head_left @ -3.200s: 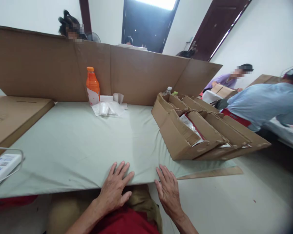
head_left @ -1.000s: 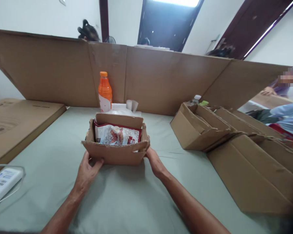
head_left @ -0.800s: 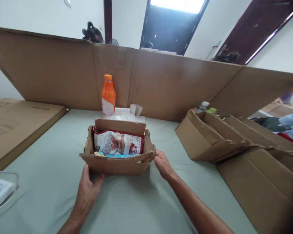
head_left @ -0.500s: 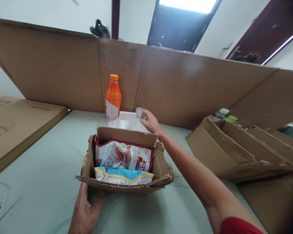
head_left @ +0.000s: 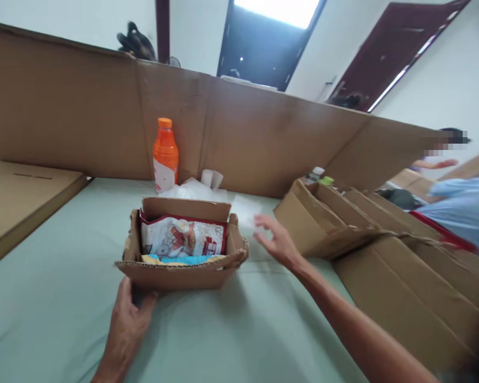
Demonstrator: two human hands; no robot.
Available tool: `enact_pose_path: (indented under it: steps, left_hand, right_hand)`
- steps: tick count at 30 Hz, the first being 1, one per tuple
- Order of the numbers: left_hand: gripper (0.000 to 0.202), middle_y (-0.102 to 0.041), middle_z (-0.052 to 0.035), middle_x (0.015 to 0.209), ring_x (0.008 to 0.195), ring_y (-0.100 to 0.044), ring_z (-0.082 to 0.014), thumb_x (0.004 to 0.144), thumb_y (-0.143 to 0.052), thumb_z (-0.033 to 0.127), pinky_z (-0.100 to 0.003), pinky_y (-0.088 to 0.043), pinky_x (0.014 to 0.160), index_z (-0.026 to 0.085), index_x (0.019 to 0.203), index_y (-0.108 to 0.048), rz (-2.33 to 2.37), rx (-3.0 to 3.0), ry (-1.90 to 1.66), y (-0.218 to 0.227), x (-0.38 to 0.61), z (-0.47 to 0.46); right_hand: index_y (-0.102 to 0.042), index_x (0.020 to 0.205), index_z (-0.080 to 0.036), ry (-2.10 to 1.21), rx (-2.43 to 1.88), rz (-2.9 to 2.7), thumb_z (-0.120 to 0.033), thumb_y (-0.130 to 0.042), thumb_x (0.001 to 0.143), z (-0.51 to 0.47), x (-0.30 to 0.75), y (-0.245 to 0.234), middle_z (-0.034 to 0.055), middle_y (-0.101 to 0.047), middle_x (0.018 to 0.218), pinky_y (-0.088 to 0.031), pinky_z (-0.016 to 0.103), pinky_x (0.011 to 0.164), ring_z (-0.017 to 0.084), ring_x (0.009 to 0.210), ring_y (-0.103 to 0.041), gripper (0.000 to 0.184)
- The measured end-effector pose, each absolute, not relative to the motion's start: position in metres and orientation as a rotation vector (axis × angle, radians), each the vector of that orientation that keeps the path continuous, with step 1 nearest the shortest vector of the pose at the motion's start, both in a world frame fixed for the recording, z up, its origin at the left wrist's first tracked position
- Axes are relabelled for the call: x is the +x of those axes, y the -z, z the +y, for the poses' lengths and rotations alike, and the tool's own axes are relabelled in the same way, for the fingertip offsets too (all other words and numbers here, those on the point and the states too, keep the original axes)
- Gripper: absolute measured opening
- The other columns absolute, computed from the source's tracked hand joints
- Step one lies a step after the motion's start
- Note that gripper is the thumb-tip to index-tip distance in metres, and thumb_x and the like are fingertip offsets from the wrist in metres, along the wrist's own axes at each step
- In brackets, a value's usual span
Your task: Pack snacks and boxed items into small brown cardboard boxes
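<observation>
A small open cardboard box (head_left: 179, 277) sits in front of me on the pale green cloth. Inside it stands a white and dark red food packet (head_left: 183, 234), with a blue and yellow packet (head_left: 191, 260) in front. My left hand (head_left: 130, 314) is at the box's lower front left corner, thumb and fingers apart; whether it touches the box I cannot tell. To the right of the box, my right hand (head_left: 277, 239) hovers with curved, spread fingers. Near its fingertips is a blurred translucent plastic piece (head_left: 245, 210). Behind the box lies crumpled clear plastic (head_left: 193, 189) with a whitish roll-like piece (head_left: 212, 179).
An orange bottle (head_left: 165, 154) stands behind the box against a tall cardboard wall (head_left: 263, 138). A flat carton (head_left: 27, 197) lies at left. Divided cardboard boxes (head_left: 315, 223) holding bottles stand at right. Another person in light blue (head_left: 463, 207) is at far right.
My right hand has drawn back from the whitish roll-like piece toward me and to the right of the box. My left hand stays by the box corner. The view has turned right.
</observation>
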State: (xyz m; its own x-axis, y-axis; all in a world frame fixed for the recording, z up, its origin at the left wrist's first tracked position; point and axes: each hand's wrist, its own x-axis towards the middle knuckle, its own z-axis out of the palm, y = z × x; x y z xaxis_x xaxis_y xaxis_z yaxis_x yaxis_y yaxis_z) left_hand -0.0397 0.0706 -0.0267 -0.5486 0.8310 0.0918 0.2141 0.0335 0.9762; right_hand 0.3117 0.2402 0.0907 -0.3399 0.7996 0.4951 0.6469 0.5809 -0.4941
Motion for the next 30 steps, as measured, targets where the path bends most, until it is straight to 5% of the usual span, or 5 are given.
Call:
enact_pose_path:
  steps: [6,10,15,19,30]
  left_hand:
    - [0.057,-0.066,-0.0059,0.1,0.09,-0.063,-0.0246,0.068,-0.066,0.049,-0.034,-0.05,0.077,0.019,0.115,-0.054,1.837,1.103,-1.447,0.009,-0.042,0.069]
    - [0.053,-0.064,-0.0037,0.09,0.075,-0.059,-0.0219,0.07,-0.06,0.051,-0.034,-0.048,0.069,0.018,0.112,-0.056,1.934,1.182,-1.423,0.001,-0.039,0.066]
    - [0.039,-0.062,-0.0071,0.098,0.086,-0.06,-0.0245,0.072,-0.058,0.041,-0.039,-0.048,0.083,0.019,0.105,-0.059,2.098,1.421,-1.715,0.002,-0.042,0.065]
    - [0.033,-0.059,-0.0026,0.088,0.068,-0.056,-0.0189,0.075,-0.06,0.039,-0.037,-0.049,0.075,0.02,0.102,-0.061,2.103,1.436,-1.718,0.006,-0.044,0.066]
    - [0.067,-0.066,-0.0084,0.099,0.085,-0.072,-0.0239,0.073,-0.072,0.049,-0.038,-0.058,0.083,0.013,0.126,-0.055,1.696,1.059,-1.665,0.012,-0.042,0.068]
  right_hand:
    - [-0.073,0.107,-0.025,-0.588,-1.457,-2.069,-0.043,-0.063,0.087,0.115,0.366,-0.069,0.0098,-0.073,0.122,-0.051,0.046,0.101,0.027,0.113,-0.068,0.028]
    - [-0.072,0.103,-0.022,-0.677,-1.399,-1.866,-0.038,-0.06,0.086,0.103,0.336,-0.065,0.0098,-0.076,0.11,-0.057,0.04,0.084,0.024,0.095,-0.071,0.026]
    - [-0.066,0.118,-0.022,-0.827,-1.18,-1.817,-0.03,-0.06,0.085,0.11,0.27,-0.052,0.0094,-0.072,0.119,-0.058,0.034,0.077,0.022,0.098,-0.07,0.035]
    - [-0.06,0.128,-0.023,-0.859,-1.071,-1.846,-0.024,-0.06,0.082,0.109,0.239,-0.037,0.009,-0.07,0.12,-0.058,0.035,0.078,0.023,0.1,-0.069,0.046]
    - [-0.032,0.157,-0.026,-0.876,-0.941,-1.897,-0.027,-0.063,0.084,0.112,0.245,-0.004,0.0115,-0.046,0.155,-0.045,0.05,0.113,0.029,0.137,-0.052,0.079]
